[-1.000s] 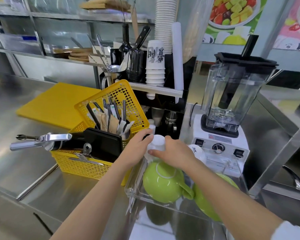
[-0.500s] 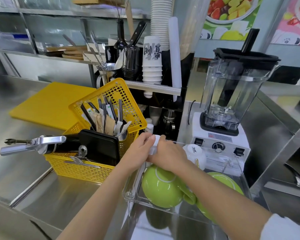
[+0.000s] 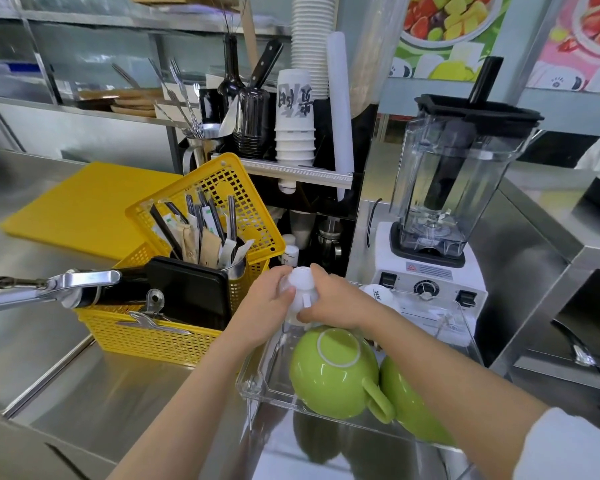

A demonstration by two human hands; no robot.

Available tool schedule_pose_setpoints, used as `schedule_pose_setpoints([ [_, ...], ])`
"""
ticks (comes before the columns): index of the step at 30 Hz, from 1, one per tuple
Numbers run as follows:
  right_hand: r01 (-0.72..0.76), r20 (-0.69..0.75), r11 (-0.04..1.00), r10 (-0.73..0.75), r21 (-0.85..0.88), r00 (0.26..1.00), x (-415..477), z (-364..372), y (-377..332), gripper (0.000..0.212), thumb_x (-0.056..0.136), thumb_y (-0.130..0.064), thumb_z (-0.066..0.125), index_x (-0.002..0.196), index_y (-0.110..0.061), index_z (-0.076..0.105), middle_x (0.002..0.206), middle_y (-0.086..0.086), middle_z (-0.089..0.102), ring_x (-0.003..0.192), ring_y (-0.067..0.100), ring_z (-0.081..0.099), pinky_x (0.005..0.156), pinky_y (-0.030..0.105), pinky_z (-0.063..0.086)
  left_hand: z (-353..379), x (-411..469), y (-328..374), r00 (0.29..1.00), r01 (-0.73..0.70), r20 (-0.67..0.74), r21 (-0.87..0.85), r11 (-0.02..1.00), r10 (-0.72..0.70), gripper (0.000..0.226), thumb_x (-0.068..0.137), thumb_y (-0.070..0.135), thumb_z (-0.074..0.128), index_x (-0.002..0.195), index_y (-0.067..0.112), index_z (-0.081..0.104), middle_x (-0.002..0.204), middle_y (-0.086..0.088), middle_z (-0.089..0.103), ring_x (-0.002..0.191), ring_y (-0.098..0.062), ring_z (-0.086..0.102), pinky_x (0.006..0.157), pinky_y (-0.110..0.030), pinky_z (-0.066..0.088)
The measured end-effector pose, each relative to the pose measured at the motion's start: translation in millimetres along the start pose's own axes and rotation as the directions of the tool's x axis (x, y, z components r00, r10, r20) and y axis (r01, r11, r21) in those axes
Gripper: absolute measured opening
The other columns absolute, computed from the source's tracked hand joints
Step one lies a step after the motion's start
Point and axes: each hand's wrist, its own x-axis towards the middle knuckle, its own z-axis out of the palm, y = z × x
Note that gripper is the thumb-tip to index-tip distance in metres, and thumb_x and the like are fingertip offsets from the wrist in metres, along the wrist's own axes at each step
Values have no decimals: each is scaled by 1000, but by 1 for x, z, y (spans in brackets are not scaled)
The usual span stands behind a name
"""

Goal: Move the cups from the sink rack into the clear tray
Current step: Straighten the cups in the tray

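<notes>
**Both hands on white cup at tray's far-left corner**

Over the far-left corner of the clear tray, both hands clamp one small white cup, upside down, base up. Left hand grip: fingers curled around the cup's left side, thumb across its front. Right hand grip: closed on the right side, thumb pressing near the small handle. Can't tell if the cup's rim touches the tray floor; hands hide it.

Tray contents: green cup inverted, handle pointing right, just below the hands. Second green cup touching it on the right, partly behind the right forearm. Another white cup at the tray's back edge, just right of the right hand.

Tray sits on the steel desk, with the yellow basket just beside it on the left and the blender behind. Sink rack not identifiable.
</notes>
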Motion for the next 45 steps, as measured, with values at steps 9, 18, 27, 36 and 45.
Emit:
schedule_pose_setpoints([
  [9,13,66,1000,-13,-1,998,0,-12,5,70,74,-15,65,133,-12,27,109,16,56,86,27,55,74,41,48,4,-2,-12,998,18,62,-3,1000,-18,53,93,21,52,141,20,30,145,1,37,130,-14,35,108,-31,29],
  [18,86,157,973,-53,-215,986,12,-32,9,35,73,-10,71,98,-7,46,72,-5,41,78,23,44,60,30,34,3,-9,-7,996,-85,-10,104,991,86,50,89,21,59,134,24,39,131,2,46,120,-14,40,99,-29,31],
  [27,166,101,968,-149,-190,984,24,-28,29,42,62,-3,68,102,1,57,105,23,65,102,39,58,87,53,48,10,-12,-14,995,-12,-91,234,972,34,62,85,31,63,138,17,36,124,-9,41,119,-22,37,96,-23,24],
  [36,35,-133,986,-57,-163,989,-4,-53,37,71,77,-48,66,135,-18,39,140,6,46,126,25,44,102,43,39,6,-17,-11,983,-48,-158,291,956,97,58,80,44,53,130,16,45,125,-9,47,120,-23,38,95,-26,25],
  [45,-264,-117,946,246,-187,962,-44,-63,72,81,65,-73,58,112,-6,55,117,10,62,108,26,53,86,36,46,17,1,30,961,-263,-16,249,932,275,57,81,50,42,124,14,50,124,-6,55,116,-20,46,94,-28,32],
])
